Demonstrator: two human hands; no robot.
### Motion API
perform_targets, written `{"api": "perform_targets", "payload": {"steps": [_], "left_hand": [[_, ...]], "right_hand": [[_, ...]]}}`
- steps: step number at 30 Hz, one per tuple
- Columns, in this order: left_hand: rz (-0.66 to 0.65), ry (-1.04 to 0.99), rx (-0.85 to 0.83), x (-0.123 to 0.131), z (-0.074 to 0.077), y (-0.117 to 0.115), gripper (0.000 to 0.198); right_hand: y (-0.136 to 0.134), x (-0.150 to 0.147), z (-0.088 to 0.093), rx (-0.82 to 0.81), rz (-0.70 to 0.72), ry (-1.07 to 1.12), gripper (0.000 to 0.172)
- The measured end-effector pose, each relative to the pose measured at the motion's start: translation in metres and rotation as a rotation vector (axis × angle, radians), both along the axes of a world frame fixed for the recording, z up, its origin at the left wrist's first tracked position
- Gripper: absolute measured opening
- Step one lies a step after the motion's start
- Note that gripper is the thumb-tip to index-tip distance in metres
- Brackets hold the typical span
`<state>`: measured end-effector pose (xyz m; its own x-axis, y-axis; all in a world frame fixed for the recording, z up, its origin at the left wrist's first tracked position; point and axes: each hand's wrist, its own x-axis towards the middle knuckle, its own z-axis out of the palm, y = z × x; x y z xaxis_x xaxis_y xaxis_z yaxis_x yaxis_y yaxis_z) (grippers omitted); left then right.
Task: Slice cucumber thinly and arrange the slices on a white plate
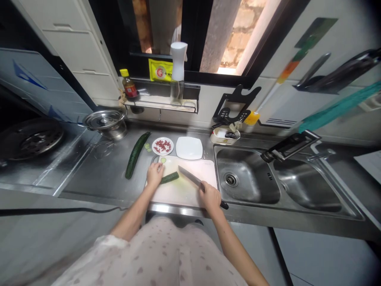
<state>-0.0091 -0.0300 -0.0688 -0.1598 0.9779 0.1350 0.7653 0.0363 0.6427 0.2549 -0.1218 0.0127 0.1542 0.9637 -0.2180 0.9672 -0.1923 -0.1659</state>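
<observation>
My right hand (210, 196) is wrapped round the black handle of a kitchen knife (190, 176). Its blade points up and to the left over a white cutting board (184, 194), with the tip just above the right end of a cut cucumber piece (170, 177). At the board's left side, my left hand (154, 174) has its fingers drawn together beside that piece; what they pinch, if anything, is too small to make out. A pale cucumber slice (163, 160) lies on the board just beyond those fingertips.
A whole cucumber (137, 155) and a few green slices (147, 147) lie left of the board. Behind it stand a plate of chopped red pieces (162, 146) and a white plate (189, 147). A double sink (250, 178) is at right, a steel pot (105, 121) at left.
</observation>
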Motion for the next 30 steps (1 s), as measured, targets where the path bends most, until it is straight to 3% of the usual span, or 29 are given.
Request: {"api": "perform_targets", "payload": {"steps": [9, 15, 21, 30], "left_hand": [[-0.143, -0.017, 0.167, 0.011, 0.006, -0.041, 0.021], [-0.184, 0.008, 0.211, 0.016, 0.013, -0.049, 0.022], [-0.243, 0.005, 0.232, 0.016, 0.015, -0.047, 0.021], [-0.463, 0.041, 0.24, 0.022, 0.009, -0.03, 0.022]], "right_hand": [[0.005, -0.005, -0.001, 0.118, -0.182, 0.321, 0.035], [0.009, -0.009, -0.008, 0.16, -0.115, 0.453, 0.035], [0.014, -0.02, -0.005, 0.043, -0.011, 0.342, 0.035], [0.018, -0.044, 0.017, -0.153, 0.146, 0.108, 0.029]]}}
